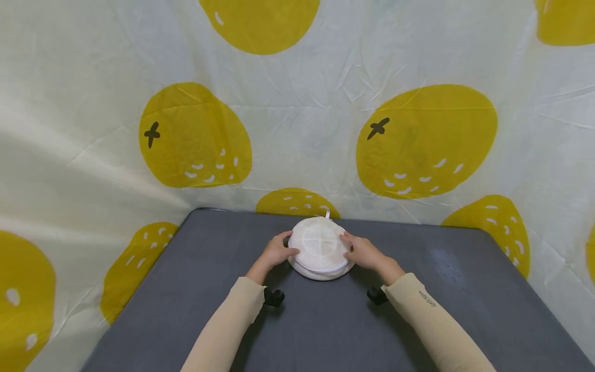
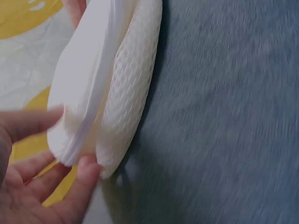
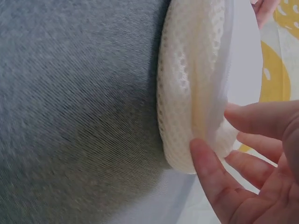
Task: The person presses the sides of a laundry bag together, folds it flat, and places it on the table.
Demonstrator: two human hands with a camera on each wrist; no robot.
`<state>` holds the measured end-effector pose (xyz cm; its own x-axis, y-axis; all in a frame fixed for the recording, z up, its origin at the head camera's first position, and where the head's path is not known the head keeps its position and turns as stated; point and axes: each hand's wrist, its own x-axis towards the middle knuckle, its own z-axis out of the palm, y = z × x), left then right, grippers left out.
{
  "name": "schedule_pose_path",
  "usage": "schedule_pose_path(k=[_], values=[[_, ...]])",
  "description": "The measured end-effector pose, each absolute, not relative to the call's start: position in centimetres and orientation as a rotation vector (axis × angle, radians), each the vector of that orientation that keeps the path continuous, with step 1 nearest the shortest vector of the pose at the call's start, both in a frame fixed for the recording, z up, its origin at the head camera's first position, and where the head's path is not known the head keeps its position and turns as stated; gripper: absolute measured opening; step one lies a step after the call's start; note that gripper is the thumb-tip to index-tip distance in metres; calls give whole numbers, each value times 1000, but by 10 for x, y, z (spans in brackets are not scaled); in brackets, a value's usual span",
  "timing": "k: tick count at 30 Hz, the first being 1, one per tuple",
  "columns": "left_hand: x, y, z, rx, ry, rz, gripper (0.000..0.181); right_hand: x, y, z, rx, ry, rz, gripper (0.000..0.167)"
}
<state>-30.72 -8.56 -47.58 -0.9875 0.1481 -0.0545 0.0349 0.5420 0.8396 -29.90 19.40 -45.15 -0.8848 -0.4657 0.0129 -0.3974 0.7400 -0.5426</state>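
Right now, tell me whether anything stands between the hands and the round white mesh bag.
Nothing visible does: the left hand and right hand hold the white mesh bag directly, at opposite sides.

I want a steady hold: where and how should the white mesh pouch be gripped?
Probably pinch the white mesh pouch at opposite edges, left hand from the left, right hand from the right: it is round and flattish, and the mesh looks soft, so one-sided lifting might let it sag.
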Motion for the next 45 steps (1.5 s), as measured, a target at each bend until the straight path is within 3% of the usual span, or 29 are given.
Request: schedule_pose_path(k=[13, 23, 38, 45], values=[[-309, -97, -473, 581, 2677, 1129, 87, -292, 193, -448, -786, 2843, -695, 64], [-307, -92, -471, 651, 2825, 745, 81, -297, 194, -454, -766, 2760, -763, 73], [-314, -68, -479, 615, 2831, 497, 96, -305, 174, -468, -754, 2769, -714, 84], [-314, -64, -481, 592, 2844, 424, 97, -310, 167, -481, -689, 2773, -528, 99]])
